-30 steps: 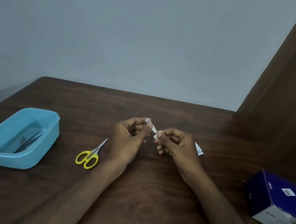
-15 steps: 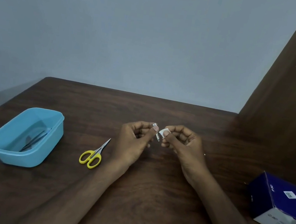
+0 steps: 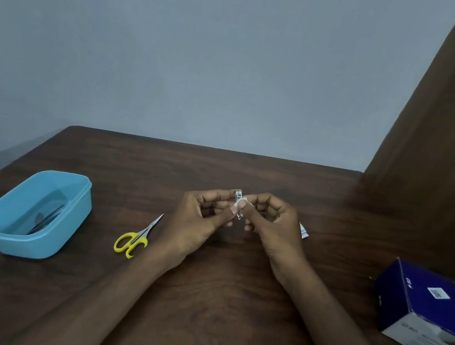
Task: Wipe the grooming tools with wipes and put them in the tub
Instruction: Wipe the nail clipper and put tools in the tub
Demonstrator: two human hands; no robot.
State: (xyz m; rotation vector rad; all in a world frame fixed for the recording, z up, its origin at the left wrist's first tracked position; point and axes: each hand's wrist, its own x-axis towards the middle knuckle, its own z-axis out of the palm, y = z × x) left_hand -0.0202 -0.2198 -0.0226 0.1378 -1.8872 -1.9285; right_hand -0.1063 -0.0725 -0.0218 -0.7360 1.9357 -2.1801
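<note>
My left hand (image 3: 202,221) pinches a small metal nail clipper (image 3: 238,195) above the middle of the table, its head pointing up. My right hand (image 3: 271,224) pinches a small white wipe (image 3: 241,204) pressed against the clipper's right side. Yellow-handled scissors (image 3: 136,240) lie on the table left of my left wrist. The light blue tub (image 3: 28,244) stands at the left with thin dark metal tools (image 3: 46,219) inside.
A torn white wipe sachet (image 3: 303,231) lies on the wooden table (image 3: 216,315) just behind my right hand. A dark blue and white box (image 3: 428,311) sits at the right edge. A brown panel (image 3: 443,128) rises at the back right.
The clipper has turned from slanting to upright in my left hand, and the wipe in my right hand now presses against its side. The hands have drawn closer together.
</note>
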